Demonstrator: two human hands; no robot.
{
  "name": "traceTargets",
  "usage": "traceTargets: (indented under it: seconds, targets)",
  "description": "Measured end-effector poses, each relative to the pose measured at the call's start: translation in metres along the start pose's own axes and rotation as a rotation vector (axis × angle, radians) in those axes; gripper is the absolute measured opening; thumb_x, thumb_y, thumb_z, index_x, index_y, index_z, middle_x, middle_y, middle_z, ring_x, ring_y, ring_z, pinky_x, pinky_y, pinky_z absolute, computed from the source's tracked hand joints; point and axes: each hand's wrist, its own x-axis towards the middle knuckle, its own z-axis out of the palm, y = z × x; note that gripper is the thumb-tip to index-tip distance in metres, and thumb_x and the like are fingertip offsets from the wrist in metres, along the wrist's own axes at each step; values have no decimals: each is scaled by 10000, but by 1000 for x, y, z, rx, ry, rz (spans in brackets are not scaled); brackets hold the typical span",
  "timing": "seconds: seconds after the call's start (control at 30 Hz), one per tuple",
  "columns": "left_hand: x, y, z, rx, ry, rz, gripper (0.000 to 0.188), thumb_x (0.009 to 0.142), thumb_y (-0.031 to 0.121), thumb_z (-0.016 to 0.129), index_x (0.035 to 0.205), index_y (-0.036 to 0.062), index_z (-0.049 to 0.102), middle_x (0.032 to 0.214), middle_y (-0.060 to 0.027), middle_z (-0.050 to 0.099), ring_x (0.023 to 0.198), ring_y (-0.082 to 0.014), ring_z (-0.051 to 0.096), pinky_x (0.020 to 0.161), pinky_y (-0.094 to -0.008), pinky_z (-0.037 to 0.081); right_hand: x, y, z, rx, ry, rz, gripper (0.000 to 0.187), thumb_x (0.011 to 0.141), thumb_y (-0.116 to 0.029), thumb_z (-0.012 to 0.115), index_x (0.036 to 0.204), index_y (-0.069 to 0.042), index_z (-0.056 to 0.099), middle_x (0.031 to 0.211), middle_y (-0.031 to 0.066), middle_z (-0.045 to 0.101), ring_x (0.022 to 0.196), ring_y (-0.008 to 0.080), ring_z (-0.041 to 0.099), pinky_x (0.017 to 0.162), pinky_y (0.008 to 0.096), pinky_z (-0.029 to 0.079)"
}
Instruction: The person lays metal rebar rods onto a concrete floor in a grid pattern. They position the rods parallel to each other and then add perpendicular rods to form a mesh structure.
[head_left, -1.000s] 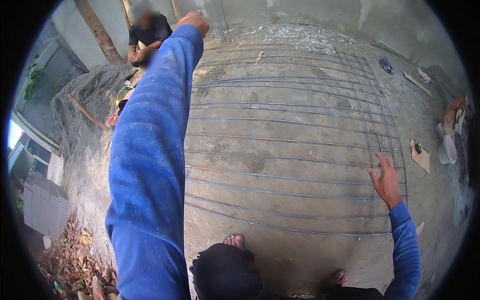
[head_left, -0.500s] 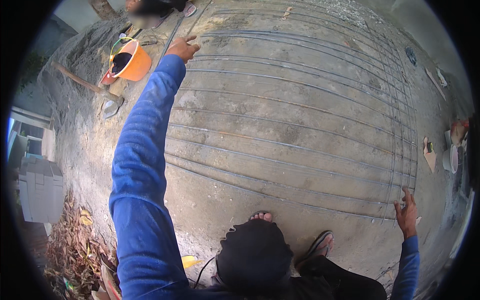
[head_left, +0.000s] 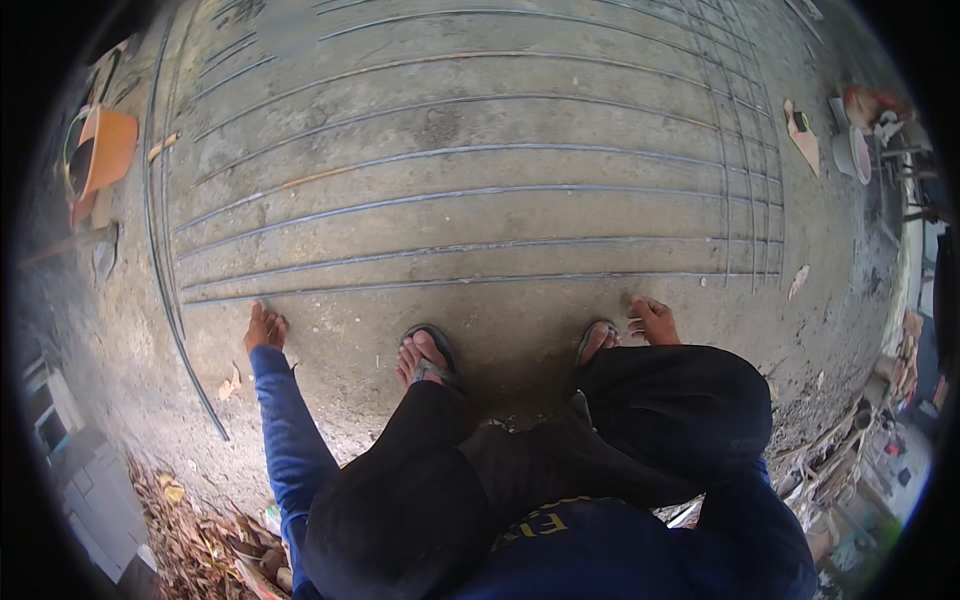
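Long thin steel rebars lie in spaced rows across the concrete floor, the nearest rebar (head_left: pixel 460 283) just ahead of my feet. Toward their right ends, crosswise rebars (head_left: pixel 731 200) cross them. Close to the left end of the nearest rebar is my left hand (head_left: pixel 266 327), low over the floor, its fingers loosely bent and apart. By my right foot, just on the near side of that same rebar, my right hand (head_left: pixel 652 322) has its fingers half curled and apart. Neither hand shows anything in its grasp.
More long rebars (head_left: pixel 156 210) run lengthwise at the left. Beyond them stand an orange bucket (head_left: pixel 112 150) and a long-handled tool with a metal head (head_left: pixel 106 252). A pale pail (head_left: pixel 855 155) is at the far right. Dry leaves (head_left: pixel 200 530) lie at lower left.
My view has tilted down and nearer. My left arm, stretched far forward before, has drawn back to the nearest rebar. My right hand has come inward from the crossing rebars to beside my foot.
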Motion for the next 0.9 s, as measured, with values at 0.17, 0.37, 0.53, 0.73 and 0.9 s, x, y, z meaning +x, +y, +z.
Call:
traceTargets:
  seconds: [0.17,0.37,0.53,0.73,0.9]
  targets:
    - [-29,-9,63,224,-32,16,722,839,569,778,1356,96,604,1167,-36,667,818,-117,641,663,-270,566,4,14,-30,344,228,11,451,933,-475,716,1059,-43,683,906,42,687,721,123,619,629,268,513]
    - [-4,10,41,126,-216,103,415,875,482,760,1141,171,689,1025,13,676,805,-114,638,672,-274,559,35,-10,2,548,407,0,357,894,-368,790,859,-25,697,756,57,693,577,126,614,483,298,485]
    - [0,12,56,131,-251,64,380,904,437,724,1141,145,668,1004,3,664,803,-120,638,679,-261,559,40,0,9,592,571,-40,317,880,-254,801,733,-2,675,672,88,679,513,148,605,426,296,468]
    - [5,14,40,121,-259,41,339,939,383,680,1141,113,644,978,-10,649,800,-127,638,686,-246,559,37,-7,19,484,634,-18,320,866,-248,772,694,5,681,613,90,668,503,163,616,470,315,480]
    - [0,12,12,71,-216,39,308,964,347,651,1133,90,629,941,-16,638,785,-130,635,688,-232,556,40,-10,32,312,646,23,391,833,-354,749,695,11,733,589,120,678,564,227,678,644,374,553]
